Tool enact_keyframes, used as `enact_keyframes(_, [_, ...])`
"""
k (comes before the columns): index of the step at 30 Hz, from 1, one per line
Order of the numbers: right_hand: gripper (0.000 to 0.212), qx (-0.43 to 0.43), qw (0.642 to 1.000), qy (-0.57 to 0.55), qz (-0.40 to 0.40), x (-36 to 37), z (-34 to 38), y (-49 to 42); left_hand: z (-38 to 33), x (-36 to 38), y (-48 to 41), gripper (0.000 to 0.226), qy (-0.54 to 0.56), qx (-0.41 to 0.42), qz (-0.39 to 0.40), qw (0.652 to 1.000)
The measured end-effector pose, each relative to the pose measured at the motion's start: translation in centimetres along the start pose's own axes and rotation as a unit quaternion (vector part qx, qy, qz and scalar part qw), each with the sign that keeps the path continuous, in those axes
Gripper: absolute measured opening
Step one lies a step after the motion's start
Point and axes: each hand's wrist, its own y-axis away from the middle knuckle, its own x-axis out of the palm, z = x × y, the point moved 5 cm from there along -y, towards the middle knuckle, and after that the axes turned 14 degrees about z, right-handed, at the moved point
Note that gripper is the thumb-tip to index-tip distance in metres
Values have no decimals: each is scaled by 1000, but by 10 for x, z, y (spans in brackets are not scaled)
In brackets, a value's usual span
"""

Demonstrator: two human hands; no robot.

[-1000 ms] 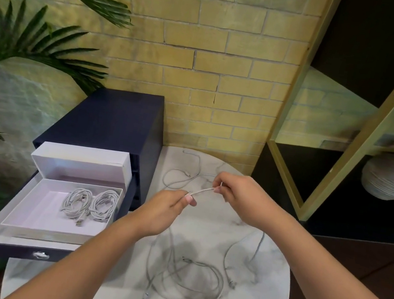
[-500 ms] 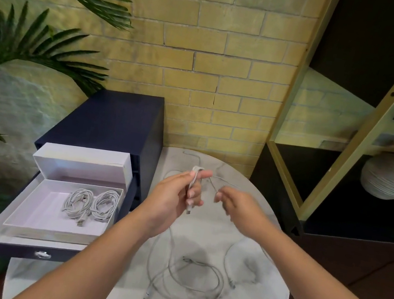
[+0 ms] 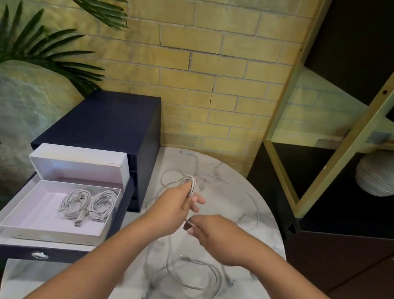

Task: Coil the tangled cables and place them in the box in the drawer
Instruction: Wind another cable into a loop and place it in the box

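Observation:
Over the round marble table (image 3: 266, 240), my left hand (image 3: 178, 203) holds a white cable (image 3: 192, 184) looped around its raised fingers. Just below and to the right, my right hand (image 3: 214, 233) pinches the same cable near its plug end. Loose grey-white cables (image 3: 188, 277) lie tangled on the table under my forearms, and one strand trails off toward the far edge. To the left, the open white box (image 3: 30, 212) sits in the pulled-out dark drawer (image 3: 14, 251), with two coiled cables (image 3: 89, 204) inside it.
The dark blue drawer cabinet (image 3: 108, 121) stands against the yellow brick wall. Palm fronds (image 3: 28, 44) hang over the left side. A black and gold shelf unit (image 3: 361, 122) with a ribbed white vase (image 3: 387, 173) stands to the right.
My left hand has turned upward and taken a loop of cable around its fingers. My right hand has dropped below it, drawing the cable down and round.

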Motion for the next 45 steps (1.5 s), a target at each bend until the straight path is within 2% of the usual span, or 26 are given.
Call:
enact_keyframes(2, [28, -8, 1000, -1, -29, -16, -1, 8, 8, 3, 2, 14, -26, -32, 44, 998])
enact_keyframes(6, [23, 7, 998, 6, -59, -41, -17, 18, 17, 9, 10, 26, 80, -64, 110, 989])
enact_keyframes(9, [20, 2, 998, 1, -63, -47, -24, 22, 14, 10, 17, 23, 160, -57, 127, 977])
enact_keyframes(12, [21, -11, 997, -4, -76, -51, -27, 23, 6, 12, 20, 35, 183, -35, 145, 972])
enact_keyframes(15, [20, -24, 996, 15, -82, -53, -30, 23, 5, 10, 21, 25, 246, -29, 144, 958])
enact_keyframes(20, [17, -22, 996, 10, -90, -53, -34, 23, -9, 9, 24, 26, 251, -13, 152, 956])
enact_keyframes(23, [20, -48, 991, -62, -112, -53, -31, 25, -12, 7, 23, 24, 249, -19, 150, 957])
enact_keyframes(26, [32, -77, 981, -165, -70, -43, -29, 21, -13, 10, 24, 25, 251, -23, 152, 956])
enact_keyframes(31, [23, -83, 973, -212, -47, -39, -32, 21, -16, 12, 24, 19, 258, -24, 154, 953])
enact_keyframes(33, [23, -86, 966, -240, -42, -38, -32, 21, -14, 9, 23, 31, 232, -18, 137, 963])
enact_keyframes(37, [27, -106, 935, -335, -34, -35, -36, 19, -14, -1, 20, 12, 78, 9, 76, 994])
enact_keyframes(42, [28, -100, 892, -439, -45, -34, -39, 13, -22, 2, 17, 12, 1, 32, 43, 999])
enact_keyframes(45, [32, -100, 887, -449, -34, -33, -39, 11, -28, 4, 18, 13, -19, 46, 41, 998])
